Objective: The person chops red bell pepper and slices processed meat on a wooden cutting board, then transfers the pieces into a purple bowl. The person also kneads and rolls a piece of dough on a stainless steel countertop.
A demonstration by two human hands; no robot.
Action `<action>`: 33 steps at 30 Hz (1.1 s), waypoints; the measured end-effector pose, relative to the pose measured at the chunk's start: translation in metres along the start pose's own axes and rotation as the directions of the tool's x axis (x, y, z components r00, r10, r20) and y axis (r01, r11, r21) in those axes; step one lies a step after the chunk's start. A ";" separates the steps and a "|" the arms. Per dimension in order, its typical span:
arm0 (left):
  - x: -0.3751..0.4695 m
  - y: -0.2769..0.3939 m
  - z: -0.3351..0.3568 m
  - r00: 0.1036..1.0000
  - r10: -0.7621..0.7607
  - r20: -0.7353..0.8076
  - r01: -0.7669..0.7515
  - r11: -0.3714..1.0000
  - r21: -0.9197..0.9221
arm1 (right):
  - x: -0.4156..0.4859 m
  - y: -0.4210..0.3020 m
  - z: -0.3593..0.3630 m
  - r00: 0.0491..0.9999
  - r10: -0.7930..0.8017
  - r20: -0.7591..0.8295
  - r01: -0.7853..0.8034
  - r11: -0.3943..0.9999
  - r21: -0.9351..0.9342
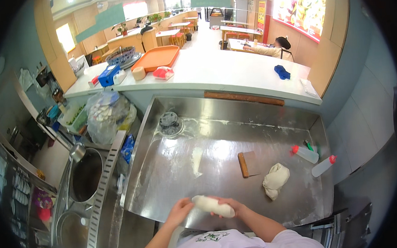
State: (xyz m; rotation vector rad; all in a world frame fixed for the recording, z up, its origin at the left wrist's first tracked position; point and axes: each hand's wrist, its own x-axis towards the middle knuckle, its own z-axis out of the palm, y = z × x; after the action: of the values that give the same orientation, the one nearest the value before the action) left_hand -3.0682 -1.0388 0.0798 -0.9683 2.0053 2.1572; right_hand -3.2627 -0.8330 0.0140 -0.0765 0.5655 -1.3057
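My right hand (pixel 234 205) is wrapped around a thick roll of white dough (pixel 211 205), which it holds just above the front part of the steel work table (pixel 148 194). At the roll's left end are the fingers of my left hand (pixel 182 209); whether they grip it or only touch it, I cannot tell. A second lump of dough (pixel 276 181), folded and uneven, lies on the steel to the right. Beyond my right hand rests a dough scraper with a wooden handle (pixel 243 164) and a metal blade.
Two squeeze bottles with red caps, one (pixel 306 154) behind the other (pixel 323 166), lie by the right wall. A floury round container (pixel 169 122) occupies the back left corner. A wooden rolling pin (pixel 244 98) lies along the back rim. Large pots (pixel 101 162) stand left. A person (pixel 268 51) sits beyond the counter (pixel 216 69).
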 end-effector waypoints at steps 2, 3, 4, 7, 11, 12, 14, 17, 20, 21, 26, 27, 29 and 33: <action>-0.002 -0.003 -0.021 0.937 -0.334 -0.101 0.283 0.897 -0.338 | -0.005 -0.015 0.019 0.991 0.136 -0.011 -0.136 0.968 -0.210; -0.002 -0.002 -0.027 0.849 -0.516 -0.112 0.399 0.766 -0.504 | -0.004 -0.026 0.033 0.991 0.100 0.092 -0.049 0.895 -0.443; 0.002 0.002 -0.029 0.900 -0.435 -0.006 0.368 0.768 -0.524 | 0.000 -0.039 0.050 0.988 0.100 0.122 0.006 0.746 -0.665; 0.008 0.017 -0.019 0.990 -0.137 0.038 0.141 0.903 -0.406 | -0.003 -0.077 0.100 0.990 0.089 0.113 0.101 0.132 -0.986; 0.023 0.011 -0.004 0.808 0.542 -0.230 -0.472 0.830 0.296 | -0.003 -0.097 0.118 0.994 -0.085 0.062 0.015 -0.471 -0.882; 0.027 0.003 -0.004 0.688 0.703 -0.181 -0.532 0.658 0.533 | 0.001 -0.094 0.110 0.981 -0.147 0.130 0.023 -0.571 -0.820; 0.034 -0.021 -0.006 0.688 0.723 -0.069 -0.476 0.520 0.709 | 0.016 -0.074 0.083 0.960 -0.226 0.166 -0.037 -0.688 -0.725; 0.033 -0.064 0.002 0.777 0.596 0.202 -0.485 0.363 0.795 | 0.015 -0.007 0.033 0.887 -0.340 0.313 -0.103 -0.806 -0.583; 0.024 -0.087 0.006 0.783 0.606 0.140 -0.353 0.247 0.902 | 0.023 0.008 -0.002 0.865 -0.430 0.259 -0.150 -0.715 -0.683; 0.026 -0.089 0.008 0.758 0.633 0.153 -0.372 0.228 0.900 | 0.021 0.019 -0.005 0.864 -0.453 0.220 -0.141 -0.637 -0.757; 0.041 -0.087 0.008 0.797 0.474 0.375 -0.484 0.128 0.866 | 0.017 0.036 0.000 0.885 -0.423 0.194 -0.181 -0.697 -0.694; 0.044 -0.087 0.007 0.803 0.422 0.422 -0.510 0.119 0.852 | 0.014 0.038 0.000 0.866 -0.441 0.236 -0.190 -0.727 -0.659; 0.041 -0.094 0.003 0.631 0.643 0.435 -0.591 0.034 0.806 | 0.008 0.044 -0.002 0.821 -0.453 0.347 -0.157 -0.764 -0.625; 0.055 -0.107 -0.008 0.502 0.728 0.467 -0.676 -0.006 0.737 | 0.014 0.039 -0.022 0.824 -0.415 0.385 -0.094 -0.771 -0.629</action>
State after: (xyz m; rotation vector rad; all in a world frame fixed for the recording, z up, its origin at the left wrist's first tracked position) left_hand -3.0631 -1.0489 -0.0398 0.3403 3.4584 0.5960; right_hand -3.2357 -0.8290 -0.0243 -2.1203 2.2465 -0.4748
